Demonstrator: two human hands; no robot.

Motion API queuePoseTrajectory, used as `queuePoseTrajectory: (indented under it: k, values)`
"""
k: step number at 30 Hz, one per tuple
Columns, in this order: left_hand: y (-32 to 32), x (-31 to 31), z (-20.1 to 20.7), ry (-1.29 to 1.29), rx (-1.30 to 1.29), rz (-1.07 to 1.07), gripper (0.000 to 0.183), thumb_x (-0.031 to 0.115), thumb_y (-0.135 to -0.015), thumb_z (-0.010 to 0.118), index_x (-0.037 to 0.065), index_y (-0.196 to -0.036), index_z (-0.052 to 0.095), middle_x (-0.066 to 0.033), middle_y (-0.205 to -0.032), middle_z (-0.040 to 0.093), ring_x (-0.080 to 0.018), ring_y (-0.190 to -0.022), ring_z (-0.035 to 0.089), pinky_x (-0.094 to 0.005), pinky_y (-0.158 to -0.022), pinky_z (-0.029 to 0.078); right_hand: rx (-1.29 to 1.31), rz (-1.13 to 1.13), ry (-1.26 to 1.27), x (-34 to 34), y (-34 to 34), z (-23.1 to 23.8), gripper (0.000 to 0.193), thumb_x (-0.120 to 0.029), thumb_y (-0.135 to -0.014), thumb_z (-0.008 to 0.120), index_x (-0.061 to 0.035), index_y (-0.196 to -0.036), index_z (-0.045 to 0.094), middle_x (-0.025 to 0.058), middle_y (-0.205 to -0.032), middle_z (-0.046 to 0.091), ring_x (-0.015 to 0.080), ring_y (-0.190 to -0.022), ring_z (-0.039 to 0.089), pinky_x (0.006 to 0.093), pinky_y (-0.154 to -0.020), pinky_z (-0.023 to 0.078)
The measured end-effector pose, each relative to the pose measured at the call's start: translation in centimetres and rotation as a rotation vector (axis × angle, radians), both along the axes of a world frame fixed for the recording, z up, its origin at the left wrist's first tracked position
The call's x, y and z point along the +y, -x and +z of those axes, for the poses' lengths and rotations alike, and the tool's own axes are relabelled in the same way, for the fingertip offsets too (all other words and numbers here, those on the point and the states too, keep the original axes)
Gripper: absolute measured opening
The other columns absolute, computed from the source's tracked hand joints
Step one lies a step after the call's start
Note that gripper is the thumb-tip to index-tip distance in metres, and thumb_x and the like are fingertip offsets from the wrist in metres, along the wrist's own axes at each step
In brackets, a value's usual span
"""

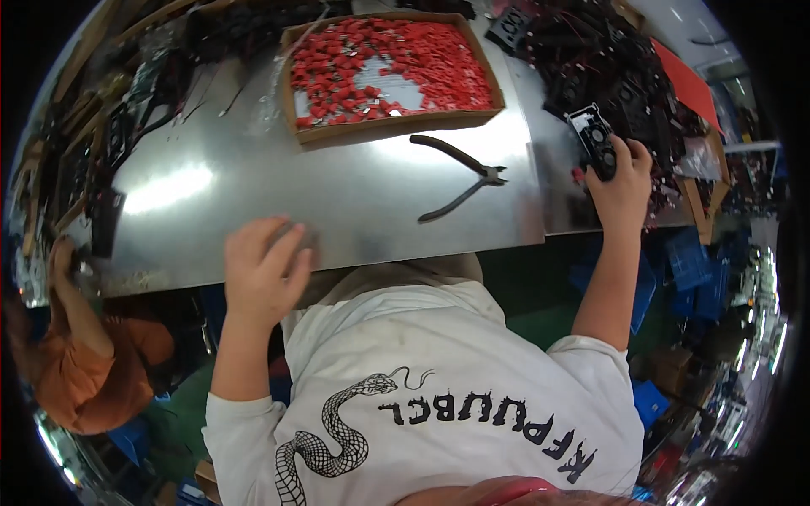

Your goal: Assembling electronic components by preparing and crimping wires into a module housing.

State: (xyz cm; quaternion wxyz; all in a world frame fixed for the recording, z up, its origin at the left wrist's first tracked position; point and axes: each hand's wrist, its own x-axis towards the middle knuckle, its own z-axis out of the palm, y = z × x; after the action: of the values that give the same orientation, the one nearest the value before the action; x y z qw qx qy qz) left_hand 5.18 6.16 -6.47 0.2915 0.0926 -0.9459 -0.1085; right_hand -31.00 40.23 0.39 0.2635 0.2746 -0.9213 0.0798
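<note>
My right hand (623,185) is closed on a black speaker unit (597,145), a flat oblong piece with round cones, at the edge of a pile of similar black parts (624,93). My left hand (266,266) hangs over the table's front edge with its fingers loosely apart, and I see nothing held in it. A dark smudge shows beside its fingertips, too blurred to name. Between the hands, a pair of side cutters (481,175) with dark handles lies with its jaws toward the right.
A shallow cardboard box (396,126) of small red pieces stands at the back of the metal table (346,194). More black parts with wires (139,110) lie at the left. A co-worker in orange (93,379) sits there. Blue crates (692,261) are at the right.
</note>
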Motion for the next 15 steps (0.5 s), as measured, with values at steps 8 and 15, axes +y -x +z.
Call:
queuePoseTrajectory:
  k: [8, 15]
  values:
    - [4.4, 8.1, 4.2, 0.034, 0.174, -0.255, 0.039, 0.02, -0.082, 0.07, 0.02, -0.121, 0.069, -0.0053, -0.132, 0.063, -0.0253, -0.116, 0.061, -0.0448, -0.099, 0.044, -0.08, 0.852, -0.072, -9.9, -9.5, 1.7, 0.047, -0.009, -0.065, 0.082, -0.0166, -0.112, 0.074, 0.0087, -0.122, 0.065, 0.0297, -0.103, 0.064, 0.0397, -0.087, 0.052]
    - [3.7, 6.7, 4.9, -0.14, -0.167, -0.073, 0.079, 0.026, -0.08, 0.074, 0.027, -0.154, 0.044, -0.0123, -0.114, 0.059, -0.0282, -0.099, 0.062, -0.0495, -0.093, 0.044, 0.075, 1.464, 0.055, -13.3, -12.7, 0.0, 0.043, -0.024, -0.063, 0.088, -0.0227, -0.102, 0.07, -0.0006, -0.11, 0.064, 0.022, -0.102, 0.062, 0.0373, -0.084, 0.043]
